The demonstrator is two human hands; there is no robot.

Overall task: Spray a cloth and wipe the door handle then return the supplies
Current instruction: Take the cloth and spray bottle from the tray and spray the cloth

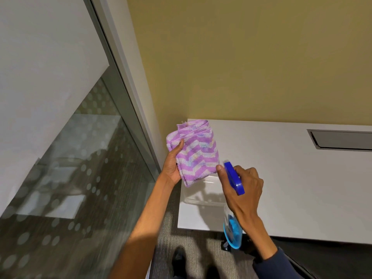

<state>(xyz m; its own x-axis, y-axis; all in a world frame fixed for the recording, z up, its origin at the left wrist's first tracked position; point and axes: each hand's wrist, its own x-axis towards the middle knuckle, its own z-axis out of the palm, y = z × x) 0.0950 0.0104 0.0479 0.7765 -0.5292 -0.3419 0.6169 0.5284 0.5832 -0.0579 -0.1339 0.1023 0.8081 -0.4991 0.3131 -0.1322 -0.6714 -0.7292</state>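
Observation:
My left hand (173, 164) holds a folded purple-and-white zigzag cloth (196, 152) upright over the left end of a white table (291, 178). My right hand (243, 190) grips a spray bottle (233, 230) with a blue trigger head (233, 177) and blue liquid in its clear body. The nozzle points at the cloth from close by on its right. No door handle is in view.
A clear plastic tray (201, 196) sits on the table below the cloth. A grey cable hatch (342, 139) is set into the table at right. A glass panel with dotted frosting (70, 178) and its metal frame fill the left. My shoes (179, 258) stand on grey carpet.

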